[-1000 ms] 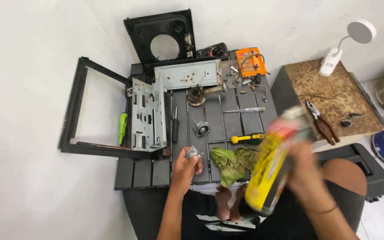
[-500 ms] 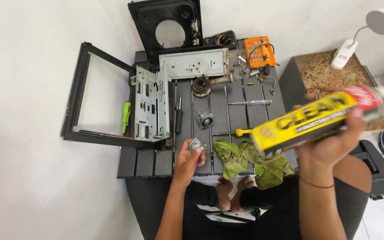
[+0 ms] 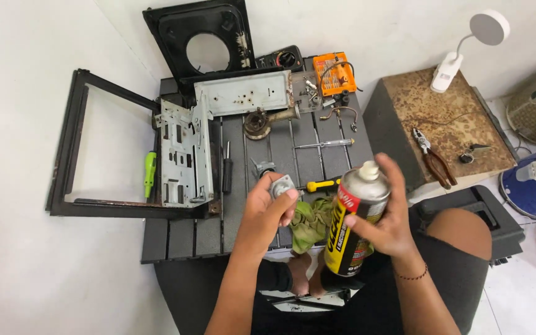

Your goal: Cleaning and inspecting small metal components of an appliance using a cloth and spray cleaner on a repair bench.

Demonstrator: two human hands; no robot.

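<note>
The right hand is wrapped around a yellow and black spray can, fingers closed on its upper part and the white nozzle standing clear at the top; the can is held upright, tilted slightly, above the person's lap at the near edge of the desk. The left hand pinches a small grey metal part between thumb and fingertips, just left of the can's top and apart from it. The part looks like a little round fitting on a plate, though it is too small to be sure.

Below and between the hands a crumpled green cloth lies at the desk's near edge. A yellow-handled screwdriver lies just behind the cloth, partly hidden by the can. Further back on the dark slatted desk lie a grey metal chassis, a black-handled screwdriver beside it, and a thin screwdriver. An orange bit case sits at the far edge. A black frame hangs off the desk's left side, with a green tool against it.
</note>
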